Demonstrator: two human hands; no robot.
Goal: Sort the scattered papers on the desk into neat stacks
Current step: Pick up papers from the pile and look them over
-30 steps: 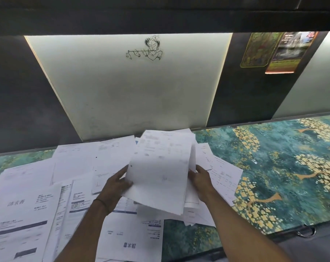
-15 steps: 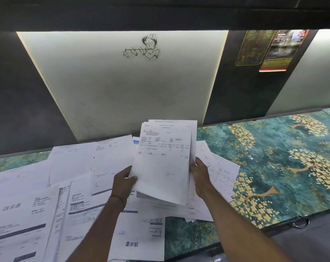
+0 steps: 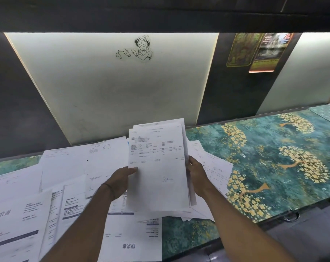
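Holding a bundle of sheets (image 3: 157,173) upright between both hands, the person is judged to be squaring it before setting it down as a stack. The left hand (image 3: 120,183) pinches the bundle's left edge, thumb on the printed front page and fingers behind. The right hand (image 3: 197,178) curls round the right edge. The bundle's long axis runs up and away from the person, nearly upright. Its pages are not yet flush, with rear pages showing past the front one at the top and right. Whether its lower edge touches the papers beneath cannot be told.

The scattered papers (image 3: 65,167) lie flat on the counter (image 3: 274,157), mostly to the left of the hands and so nearer the left hand. A smaller fan of sheets (image 3: 215,167) lies just beyond and below the right hand. Bare patterned counter extends to the right, nearer the right hand, and seems the likelier place for a finished stack
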